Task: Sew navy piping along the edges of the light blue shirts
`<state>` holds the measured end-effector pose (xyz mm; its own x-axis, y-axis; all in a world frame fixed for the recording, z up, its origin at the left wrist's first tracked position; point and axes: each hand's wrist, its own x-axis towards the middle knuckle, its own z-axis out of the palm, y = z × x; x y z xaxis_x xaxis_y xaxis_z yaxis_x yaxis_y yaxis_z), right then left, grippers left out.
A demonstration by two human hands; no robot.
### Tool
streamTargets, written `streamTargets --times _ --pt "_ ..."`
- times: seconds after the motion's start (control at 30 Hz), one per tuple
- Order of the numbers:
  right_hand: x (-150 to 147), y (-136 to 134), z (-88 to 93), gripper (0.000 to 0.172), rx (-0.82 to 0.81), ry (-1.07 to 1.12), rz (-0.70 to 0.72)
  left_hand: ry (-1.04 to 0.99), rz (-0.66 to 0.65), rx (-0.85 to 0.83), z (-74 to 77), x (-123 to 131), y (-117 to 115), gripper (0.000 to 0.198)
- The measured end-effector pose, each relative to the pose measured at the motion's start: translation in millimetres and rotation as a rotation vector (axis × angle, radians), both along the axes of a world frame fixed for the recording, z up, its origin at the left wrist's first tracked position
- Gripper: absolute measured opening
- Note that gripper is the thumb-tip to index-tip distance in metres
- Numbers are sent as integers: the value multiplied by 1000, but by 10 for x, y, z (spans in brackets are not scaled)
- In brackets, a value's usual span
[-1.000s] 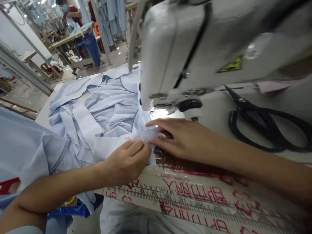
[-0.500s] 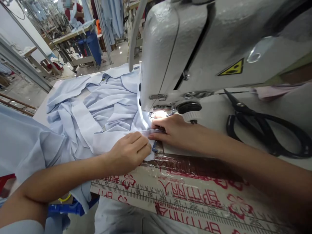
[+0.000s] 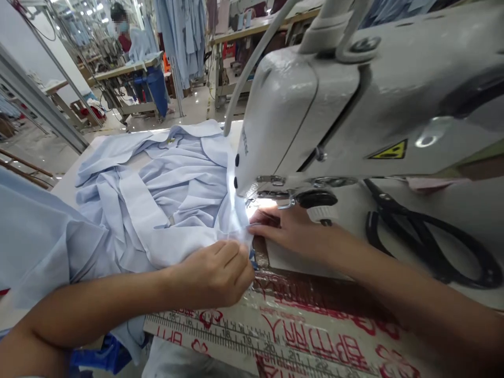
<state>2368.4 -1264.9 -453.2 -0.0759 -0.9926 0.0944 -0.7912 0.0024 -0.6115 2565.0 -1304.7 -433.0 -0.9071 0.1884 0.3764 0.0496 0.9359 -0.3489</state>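
A light blue garment (image 3: 197, 178) lies bunched in folds on the table, its right edge under the lit needle area of a sewing machine (image 3: 283, 115). My left hand (image 3: 216, 273) is closed on the cloth's near edge, just in front of the needle area. Beside the presser foot, my right hand (image 3: 291, 231) has its thumb and curled fingers at the right edge of the same cloth. The machine head and bright lamp partly hide those fingertips. Large black scissors (image 3: 417, 220) lie to the right of my right hand.
A printed measuring scale (image 3: 236, 336) runs along the table's front edge. More light blue cloth (image 3: 31, 231) hangs at the left. Behind are a metal post (image 3: 43, 89), hanging garments (image 3: 183, 42), and a person (image 3: 124, 39) at another table.
The view has tilted up, so the machine and cloth sit lower in the picture. My left hand stays on the cloth edge, and my right-hand fingers are more curled by the needle.
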Motion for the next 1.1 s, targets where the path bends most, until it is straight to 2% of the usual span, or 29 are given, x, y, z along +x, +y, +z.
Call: streamTargets --times 0.17,0.4,0.57,0.7,0.87,1.0,1.1 --pt "58 7 132 23 112 126 27 -11 9 -12 22 -4 21 12" --pt "159 -45 279 15 183 207 57 -7 25 33 20 -8 29 14" --pt "122 -59 269 14 174 207 72 -73 107 61 21 -23 42 16" --pt "87 -67 239 20 147 180 83 -69 97 83 19 -19 34 17" --pt "116 -69 250 21 158 245 74 -100 132 113 6 -25 30 19" --pt "153 -78 252 26 166 289 26 -106 141 121 -14 -28 13 19" --pt "75 -92 195 36 167 318 -57 -80 121 143 -24 -27 -22 19"
